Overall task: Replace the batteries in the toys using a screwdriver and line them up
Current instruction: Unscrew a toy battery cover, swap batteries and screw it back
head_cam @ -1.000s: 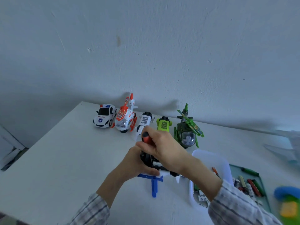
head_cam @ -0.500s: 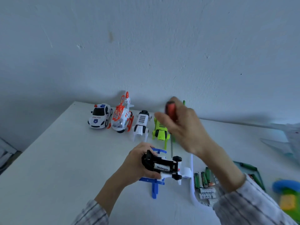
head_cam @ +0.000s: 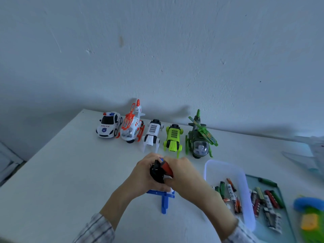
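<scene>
White tabletop (head_cam: 57,172) meets a pale plaster wall (head_cam: 157,50) along its far edge. Both hands work together near the middle of the surface. The left hand (head_cam: 140,174) is curled around the black underside of an upturned toy (head_cam: 157,173), holding it in place; the blue rotor (head_cam: 164,199) of this toy lies flat on the table just below both hands. The right hand (head_cam: 184,174) grips a screwdriver (head_cam: 166,168) by its red handle, with the handle angled toward the toy; the tip is hidden between the hands. Beyond the hands, five toys stand in a row by the wall: a police car (head_cam: 108,125), an orange-and-white helicopter (head_cam: 132,123), a white robot vehicle (head_cam: 152,132), a lime robot vehicle (head_cam: 173,137) and a green helicopter (head_cam: 199,137). Just right of the right hand sits a translucent white container (head_cam: 226,167) holding loose batteries (head_cam: 229,193). Further right, a green tray (head_cam: 287,216) carries more batteries and a green-handled tool (head_cam: 267,181).
</scene>
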`<state>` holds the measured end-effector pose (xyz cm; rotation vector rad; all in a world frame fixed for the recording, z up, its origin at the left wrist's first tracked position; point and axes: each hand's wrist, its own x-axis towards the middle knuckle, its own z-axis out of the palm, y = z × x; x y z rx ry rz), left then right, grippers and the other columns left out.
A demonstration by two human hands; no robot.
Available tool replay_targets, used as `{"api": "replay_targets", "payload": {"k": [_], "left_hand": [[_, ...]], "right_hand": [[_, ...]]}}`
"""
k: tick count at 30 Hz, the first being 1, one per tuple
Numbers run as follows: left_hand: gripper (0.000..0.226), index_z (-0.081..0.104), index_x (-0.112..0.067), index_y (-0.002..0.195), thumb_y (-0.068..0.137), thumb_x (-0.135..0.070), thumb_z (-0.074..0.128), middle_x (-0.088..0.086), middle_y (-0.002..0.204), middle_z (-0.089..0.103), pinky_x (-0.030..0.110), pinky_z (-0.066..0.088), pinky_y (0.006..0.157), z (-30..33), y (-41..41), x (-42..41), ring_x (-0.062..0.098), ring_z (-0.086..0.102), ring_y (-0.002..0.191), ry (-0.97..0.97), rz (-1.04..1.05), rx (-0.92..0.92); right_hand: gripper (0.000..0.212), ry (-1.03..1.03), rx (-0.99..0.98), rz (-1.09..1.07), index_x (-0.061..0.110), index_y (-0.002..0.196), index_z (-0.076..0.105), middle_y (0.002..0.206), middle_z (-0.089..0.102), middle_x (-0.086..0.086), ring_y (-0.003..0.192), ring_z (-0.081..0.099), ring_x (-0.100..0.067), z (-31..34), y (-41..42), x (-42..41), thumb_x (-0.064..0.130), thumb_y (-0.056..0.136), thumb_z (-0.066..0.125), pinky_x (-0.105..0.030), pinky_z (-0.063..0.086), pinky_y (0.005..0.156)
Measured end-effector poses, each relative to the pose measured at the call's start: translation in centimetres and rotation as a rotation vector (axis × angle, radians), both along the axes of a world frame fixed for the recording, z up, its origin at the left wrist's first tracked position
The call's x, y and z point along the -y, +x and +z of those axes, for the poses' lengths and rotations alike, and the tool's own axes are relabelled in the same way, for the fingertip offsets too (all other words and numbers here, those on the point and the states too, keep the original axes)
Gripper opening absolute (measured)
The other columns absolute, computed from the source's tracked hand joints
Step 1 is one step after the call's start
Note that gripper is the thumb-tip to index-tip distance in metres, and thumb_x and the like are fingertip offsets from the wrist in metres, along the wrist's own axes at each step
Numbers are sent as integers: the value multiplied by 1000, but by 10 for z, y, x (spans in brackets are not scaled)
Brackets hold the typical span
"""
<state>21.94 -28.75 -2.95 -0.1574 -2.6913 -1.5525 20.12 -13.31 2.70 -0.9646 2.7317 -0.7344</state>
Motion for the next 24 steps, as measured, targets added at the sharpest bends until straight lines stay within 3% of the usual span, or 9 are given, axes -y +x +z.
{"api": "replay_targets", "payload": {"k": [2, 4, 6, 9, 12, 14, 18, 21, 24], "left_hand": [[62, 63, -32, 92, 41, -17, 95, -12, 103, 59, 12, 47, 78, -1, 0, 0, 5, 61, 93, 8, -13, -13], [59, 64, -25, 89, 41, -11, 96, -10, 102, 58, 14, 48, 76, -2, 1, 0, 6, 61, 92, 51, -9, -13], [56, 65, -22, 87, 42, -11, 96, -10, 106, 57, 19, 51, 77, -4, 2, 2, 8, 61, 96, 88, -5, -16], [55, 66, -32, 86, 42, -21, 96, -12, 115, 55, 30, 51, 90, -6, 3, 2, 6, 57, 107, 89, -2, -34], [57, 66, -38, 89, 38, -40, 91, -26, 116, 52, 36, 47, 96, -11, 5, 1, 7, 54, 113, 57, 19, -36], [57, 67, -40, 89, 37, -47, 89, -28, 116, 51, 35, 44, 97, -14, 7, -1, 7, 52, 115, 48, 29, -50], [58, 65, -40, 91, 38, -49, 89, -28, 115, 50, 35, 44, 97, -15, 9, -2, 7, 51, 117, 27, 31, -72], [60, 64, -39, 91, 38, -50, 88, -30, 115, 49, 32, 44, 96, -15, 10, -3, 8, 52, 115, 25, 47, -63], [60, 63, -38, 91, 37, -51, 86, -31, 114, 49, 27, 42, 94, -16, 13, -6, 8, 52, 113, 30, 63, -73]], "right_hand": [[29, -36, 5, 31, 28, 78, 41, 61, 41, 12, 54, 41, -10, 2, 0, -1, 8, 74, 63, -17, 27, 48], [31, -123, -2, 0, 24, 67, 37, 55, 37, 10, 51, 38, -10, 6, 1, -3, 7, 71, 62, -18, 24, 45], [24, -249, -14, -111, 18, 65, 43, 55, 43, 0, 51, 35, -11, 12, 0, -10, 5, 71, 63, -22, 29, 46], [26, -401, -3, -360, 18, 66, 48, 63, 56, -14, 50, 41, -10, 25, -3, -36, 2, 75, 66, -22, 41, 46], [29, -350, 36, -599, 14, 61, 42, 58, 48, -11, 40, 36, -9, 20, -11, -76, -2, 70, 65, -13, 31, 38], [28, -246, 104, -712, 9, 63, 39, 59, 40, -9, 46, 30, -15, 6, -13, -96, -2, 66, 64, -16, 23, 38], [33, -128, 193, -792, 11, 63, 34, 58, 34, -3, 48, 28, -15, -22, -7, -109, 2, 69, 65, -21, 21, 42], [36, -124, 98, -801, 11, 62, 33, 56, 34, -2, 50, 29, -16, -20, -2, -106, 12, 81, 64, -27, 23, 46], [40, -287, -112, -761, 11, 61, 37, 57, 39, -3, 52, 33, -17, -1, 8, -95, 25, 88, 63, -26, 27, 48]]}}
